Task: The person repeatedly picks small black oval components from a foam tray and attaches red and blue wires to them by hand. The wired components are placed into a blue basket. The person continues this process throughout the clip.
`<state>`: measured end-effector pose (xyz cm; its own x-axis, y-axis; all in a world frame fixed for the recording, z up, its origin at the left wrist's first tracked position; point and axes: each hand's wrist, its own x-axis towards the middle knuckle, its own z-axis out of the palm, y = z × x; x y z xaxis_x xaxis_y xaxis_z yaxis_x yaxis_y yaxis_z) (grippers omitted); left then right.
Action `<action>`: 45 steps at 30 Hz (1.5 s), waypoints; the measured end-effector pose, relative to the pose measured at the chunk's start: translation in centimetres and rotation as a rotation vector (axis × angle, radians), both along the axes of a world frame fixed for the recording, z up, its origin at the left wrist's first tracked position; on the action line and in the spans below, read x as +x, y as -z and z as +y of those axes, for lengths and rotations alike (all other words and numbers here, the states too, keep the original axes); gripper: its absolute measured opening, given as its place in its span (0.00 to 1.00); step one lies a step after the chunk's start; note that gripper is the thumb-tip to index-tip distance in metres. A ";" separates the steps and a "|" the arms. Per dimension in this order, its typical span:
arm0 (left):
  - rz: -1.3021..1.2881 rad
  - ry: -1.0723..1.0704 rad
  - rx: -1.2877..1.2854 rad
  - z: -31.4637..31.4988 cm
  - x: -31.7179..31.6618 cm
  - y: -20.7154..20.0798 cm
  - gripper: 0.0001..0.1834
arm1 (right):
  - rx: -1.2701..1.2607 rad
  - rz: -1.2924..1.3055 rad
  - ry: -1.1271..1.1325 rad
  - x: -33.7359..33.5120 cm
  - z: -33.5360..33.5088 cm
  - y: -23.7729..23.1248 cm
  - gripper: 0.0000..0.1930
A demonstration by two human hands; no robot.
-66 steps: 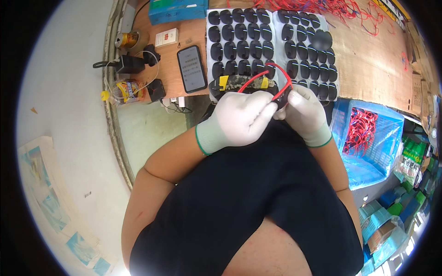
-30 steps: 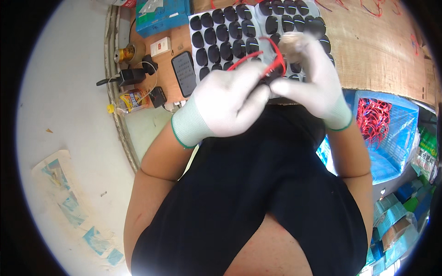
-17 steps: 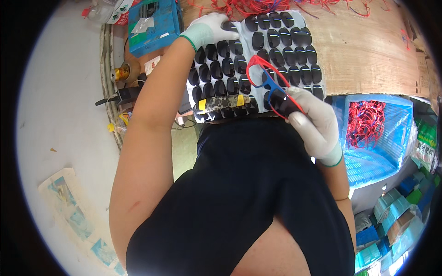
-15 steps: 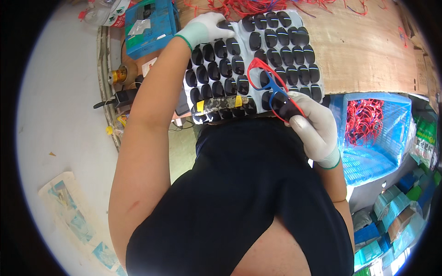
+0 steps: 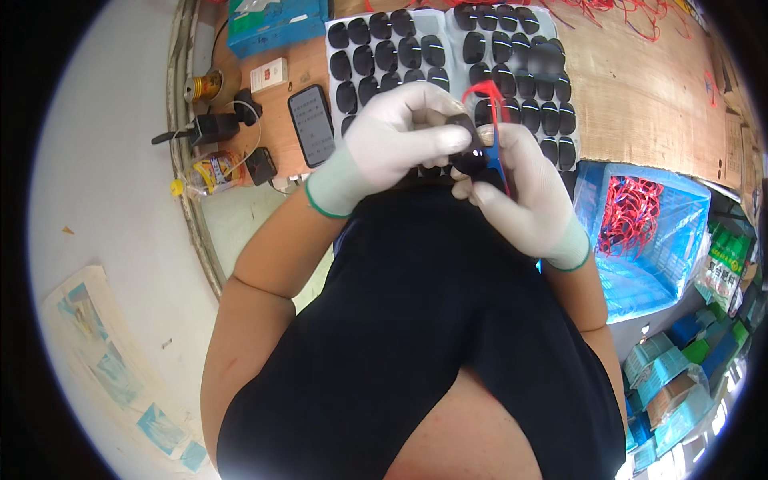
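Observation:
In my gloved left hand a dark lens is pinched between thumb and fingers. My gloved right hand grips a red and blue glasses frame, turned nearly edge-on to me. The lens is up against the frame; whether it sits in the rim I cannot tell. Behind both hands, rows of dark lenses lie on a white sheet on the wooden table. My hands hide the lower left part of those rows.
A blue plastic-lined crate with many red frames stands at the right. Left of the sheet lie a phone, a small white box and a blue box. More red frames are piled at the table's far side.
My left hand has come back from the far left lens rows toward my right hand, bringing a lens. The frame has been turned edge-on, and the view has shifted slightly.

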<state>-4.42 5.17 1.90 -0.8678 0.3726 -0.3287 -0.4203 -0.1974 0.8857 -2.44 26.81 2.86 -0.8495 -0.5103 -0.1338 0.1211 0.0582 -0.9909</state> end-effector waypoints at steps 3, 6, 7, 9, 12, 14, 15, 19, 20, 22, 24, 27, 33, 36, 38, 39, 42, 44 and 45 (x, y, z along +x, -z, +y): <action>0.001 -0.081 0.071 0.3 1.7 0.2 0.16 | 0.086 0.001 0.021 -0.3 -0.3 0.5 0.15; -0.148 -0.209 0.269 0.6 2.6 1.0 0.14 | 0.016 -0.116 0.045 0.6 -0.9 -0.2 0.06; -0.272 -0.242 0.419 0.8 2.8 0.9 0.12 | 0.061 -0.151 0.007 0.6 -0.8 -0.6 0.06; -0.290 -0.093 0.699 0.3 3.2 2.6 0.13 | 0.042 -0.059 -0.035 0.7 -1.1 -0.8 0.08; -0.277 -0.048 0.720 0.5 3.9 2.5 0.15 | -0.060 -0.061 -0.054 1.0 -0.9 -0.2 0.09; -0.252 -0.059 0.613 0.4 4.0 2.0 0.15 | -0.077 -0.075 -0.030 1.4 -0.7 0.3 0.09; -0.238 -0.064 0.559 0.3 4.0 1.9 0.15 | -0.086 -0.082 -0.018 1.5 -0.6 0.4 0.10; -0.209 -0.117 0.401 0.6 4.1 1.6 0.13 | 0.051 0.075 0.030 1.9 -1.0 -0.1 0.10; -0.192 -0.116 0.373 0.5 4.1 1.7 0.13 | 0.085 0.115 0.040 2.0 -1.1 -0.1 0.10; -0.180 -0.134 0.311 0.6 4.0 1.8 0.13 | 0.148 0.210 0.079 2.0 -1.6 0.0 0.09; -0.192 -0.170 0.245 0.7 4.2 1.6 0.14 | 0.184 0.235 0.070 2.1 -1.5 -0.1 0.09; -0.234 -0.223 0.241 1.2 5.0 0.5 0.14 | 0.206 0.357 0.071 1.9 -1.4 -0.3 0.07; -0.260 -0.278 0.261 1.7 5.4 0.2 0.13 | 0.334 0.650 0.010 1.2 -1.1 -0.2 0.05; -0.229 -0.305 0.211 1.7 5.3 0.0 0.13 | 0.286 0.471 0.010 1.5 -1.3 -0.6 0.05; -0.192 -0.287 0.186 1.5 5.3 -0.2 0.13 | 0.148 0.195 0.009 1.7 -1.3 -0.8 0.05; -0.167 -0.261 0.175 1.3 5.4 -0.3 0.13 | 0.142 0.214 -0.004 1.8 -1.2 -0.7 0.06; -0.113 -0.214 0.158 1.2 5.8 -0.3 0.13 | 0.173 0.273 -0.055 1.9 -0.5 -0.1 0.07; -0.128 -0.194 0.231 1.4 5.9 -0.1 0.15 | 0.226 0.267 -0.022 2.1 -0.6 -0.4 0.06; -0.153 -0.186 0.314 1.5 5.7 0.2 0.16 | 0.252 0.264 -0.006 2.1 -0.6 -0.5 0.06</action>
<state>1.31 6.70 1.71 -0.8798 0.3169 -0.3543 -0.4742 -0.5341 0.6999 -0.32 26.20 3.36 -0.8687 -0.4942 -0.0321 -0.1384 0.3044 -0.9424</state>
